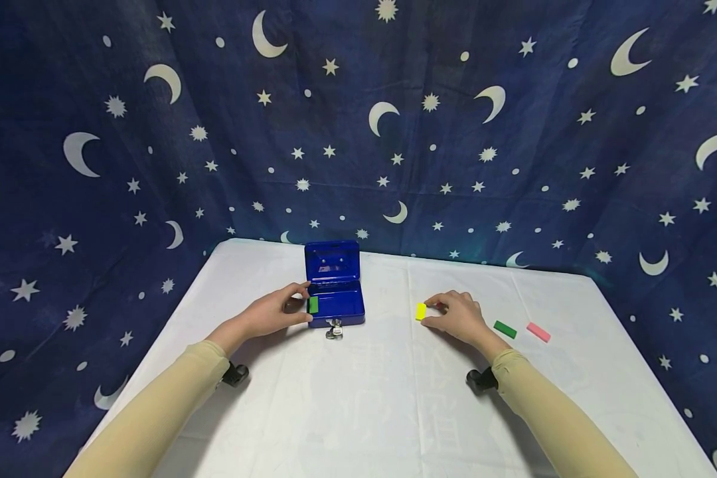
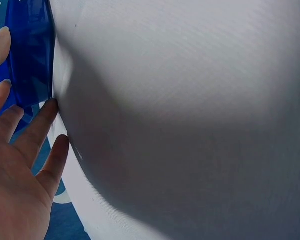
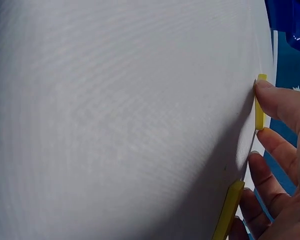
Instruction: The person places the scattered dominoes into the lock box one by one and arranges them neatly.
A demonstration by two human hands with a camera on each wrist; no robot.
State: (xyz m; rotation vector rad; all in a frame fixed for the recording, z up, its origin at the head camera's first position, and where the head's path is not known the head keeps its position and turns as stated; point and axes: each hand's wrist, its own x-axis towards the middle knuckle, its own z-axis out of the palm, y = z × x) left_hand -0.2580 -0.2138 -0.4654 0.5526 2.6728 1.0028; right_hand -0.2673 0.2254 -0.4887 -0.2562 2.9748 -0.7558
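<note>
A blue metal cash box stands with its lid raised, a green block inside against the left wall. At the box's left side, my left hand holds it with thumb and index finger at the front and rear corners; the left wrist view shows the other fingers spread beside it. My right hand pinches a small yellow block by its two ends, right of the box. Another yellow block lies by the lower fingers in the right wrist view; the hand hides it from the head view.
A dark green block and a pink block lie on the white tablecloth, right of my right hand. Keys hang at the box's front lock. A dark blue star-and-moon curtain closes off the back and sides.
</note>
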